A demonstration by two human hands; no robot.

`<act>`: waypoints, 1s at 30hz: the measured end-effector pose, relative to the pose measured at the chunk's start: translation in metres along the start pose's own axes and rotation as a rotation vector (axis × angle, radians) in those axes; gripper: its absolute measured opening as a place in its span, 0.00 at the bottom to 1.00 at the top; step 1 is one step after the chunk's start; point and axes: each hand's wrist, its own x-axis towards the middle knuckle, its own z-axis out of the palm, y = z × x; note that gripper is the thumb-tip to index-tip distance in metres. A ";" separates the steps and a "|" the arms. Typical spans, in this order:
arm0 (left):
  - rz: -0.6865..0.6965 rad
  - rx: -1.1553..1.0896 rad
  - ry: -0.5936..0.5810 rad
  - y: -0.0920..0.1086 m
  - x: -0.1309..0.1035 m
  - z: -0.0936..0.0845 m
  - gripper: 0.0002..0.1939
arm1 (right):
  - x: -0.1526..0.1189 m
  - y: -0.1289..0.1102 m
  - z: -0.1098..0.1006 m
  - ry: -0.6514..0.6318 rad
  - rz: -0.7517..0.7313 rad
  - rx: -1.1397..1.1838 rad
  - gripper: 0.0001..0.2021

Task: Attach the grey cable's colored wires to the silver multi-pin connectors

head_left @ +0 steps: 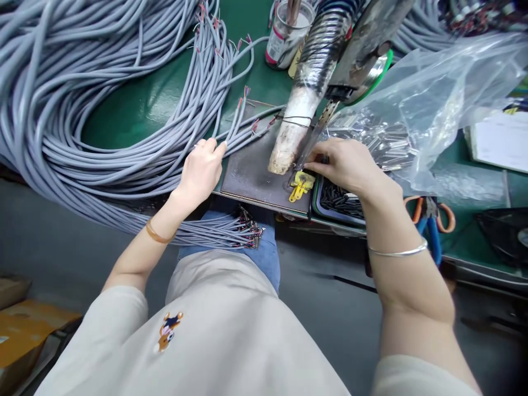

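Observation:
My left hand (202, 170) is closed on a grey cable at the edge of a large bundle of grey cables (165, 146); the fingertips partly hide the grip. Stripped ends with thin coloured wires (254, 126) lie just beyond it. My right hand (346, 165) has thumb and forefinger drawn together beside a metal bracket (319, 129); whatever they hold cannot be made out. Below its fingertips sits a yellow clip-like piece (302, 186). Under the palm is a tray of small black parts (336, 201).
A foil-wrapped duct (317, 66) with a whitish end hangs over a dark plate (256, 176). A clear bag of metal parts (379, 137) lies right, near orange-and-blue-handled pliers (431, 220). A jar (289, 36) stands behind. Cables with connectors (247, 231) rest across my lap.

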 end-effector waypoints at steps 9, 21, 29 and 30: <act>0.047 -0.216 0.378 -0.024 -0.030 0.018 0.13 | 0.001 0.007 -0.001 -0.077 -0.108 -0.082 0.06; -0.232 -1.146 0.869 -0.042 0.023 0.010 0.19 | -0.009 -0.013 -0.016 -0.013 0.033 0.108 0.07; 0.403 -1.195 -0.286 0.029 -0.033 -0.089 0.04 | -0.069 -0.056 -0.052 0.427 0.287 0.634 0.11; 0.446 -1.237 -0.473 0.042 -0.040 -0.092 0.03 | -0.079 -0.061 -0.055 0.447 0.315 0.673 0.10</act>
